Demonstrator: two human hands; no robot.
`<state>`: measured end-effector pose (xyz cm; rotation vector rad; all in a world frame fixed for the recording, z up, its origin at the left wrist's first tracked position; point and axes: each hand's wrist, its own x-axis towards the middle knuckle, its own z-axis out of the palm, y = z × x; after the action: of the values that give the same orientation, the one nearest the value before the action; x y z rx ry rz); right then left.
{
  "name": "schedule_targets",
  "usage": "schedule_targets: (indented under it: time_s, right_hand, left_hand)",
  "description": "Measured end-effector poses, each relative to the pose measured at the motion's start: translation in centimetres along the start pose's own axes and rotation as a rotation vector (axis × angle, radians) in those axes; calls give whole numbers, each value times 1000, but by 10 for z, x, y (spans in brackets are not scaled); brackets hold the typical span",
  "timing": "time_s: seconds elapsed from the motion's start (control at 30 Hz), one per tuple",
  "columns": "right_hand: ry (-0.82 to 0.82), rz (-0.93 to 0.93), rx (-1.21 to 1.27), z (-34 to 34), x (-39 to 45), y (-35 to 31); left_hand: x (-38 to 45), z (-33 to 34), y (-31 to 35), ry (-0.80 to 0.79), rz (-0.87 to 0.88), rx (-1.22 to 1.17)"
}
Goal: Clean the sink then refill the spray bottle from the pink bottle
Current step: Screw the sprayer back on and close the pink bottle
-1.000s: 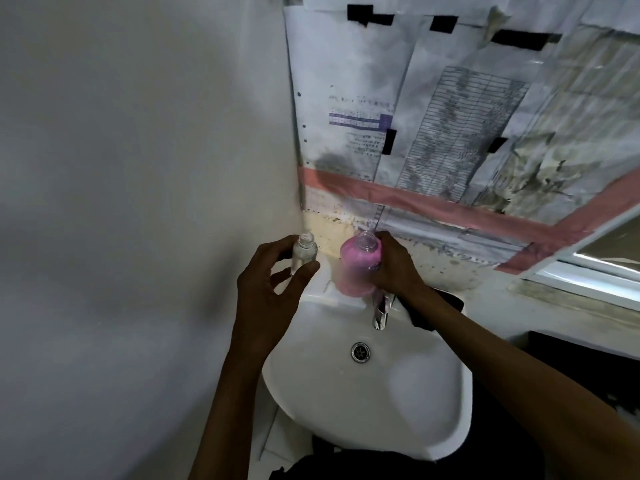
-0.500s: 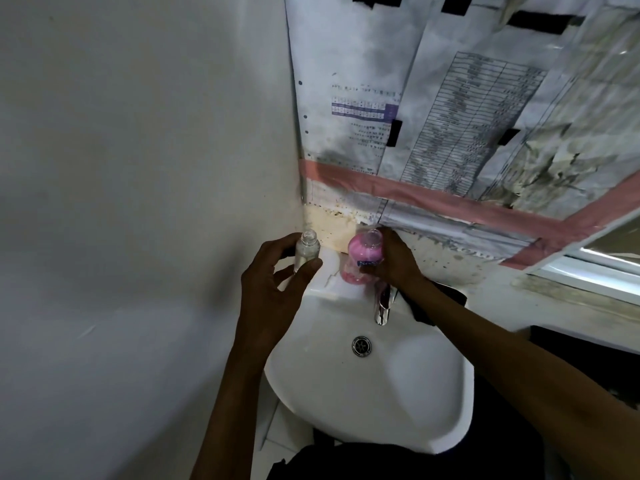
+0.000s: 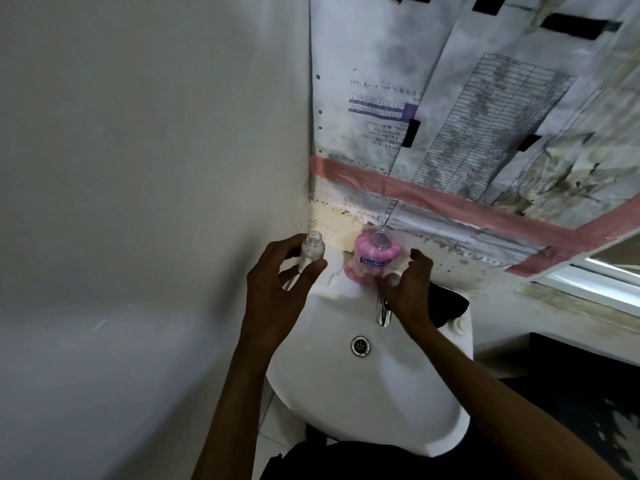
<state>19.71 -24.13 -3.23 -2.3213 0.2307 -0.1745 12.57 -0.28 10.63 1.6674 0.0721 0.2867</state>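
Note:
The small clear spray bottle (image 3: 311,251), its top off and neck open, is upright in my left hand (image 3: 277,292), held between thumb and fingers over the sink's back left corner. The pink bottle (image 3: 372,259), also uncapped, stands upright on the back ledge of the white sink (image 3: 398,410) beside the spray bottle. My right hand (image 3: 408,292) is just right of the pink bottle with fingers spread, holding nothing. I cannot tell if its thumb still touches the bottle's base.
A chrome tap (image 3: 382,311) juts over the basin under my right hand, with the drain (image 3: 360,345) below it. A black cloth (image 3: 446,303) and a small white cap (image 3: 459,324) lie on the sink's back right. A plain wall is at the left, with taped papers behind.
My right hand lowered the pink bottle onto the sink ledge, stood it upright and opened off it. My left hand kept the spray bottle almost still.

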Motion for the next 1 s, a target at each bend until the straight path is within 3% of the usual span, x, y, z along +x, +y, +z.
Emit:
schedule_targets:
  time_s: [0.13, 0.23, 0.33, 0.43, 0.6, 0.83, 1.0]
  right_hand:
    - [136, -139, -74, 7, -28, 8]
    - [91, -251, -97, 11, -36, 8]
    - [-22, -289, -42, 16, -37, 0]
    - [-249, -341, -30, 25, -37, -9]
    - [-557, -231, -212, 54, -24, -23]
    - [-688, -119, -360, 86, -7, -37]
    - [-704, -139, -438, 97, 1, -39]
  left_hand:
    - [-1, -1, -8, -7, -14, -14]
    - [-3, 1, -15, -12, -23, -29]
    - [-8, 4, -24, -8, -34, -27]
    - [-14, 5, -32, -8, -25, 20]
    - [-20, 5, -40, 6, -63, 55]
    - [-34, 3, -47, 19, -83, 74]
    - [-40, 3, -52, 44, -88, 63]
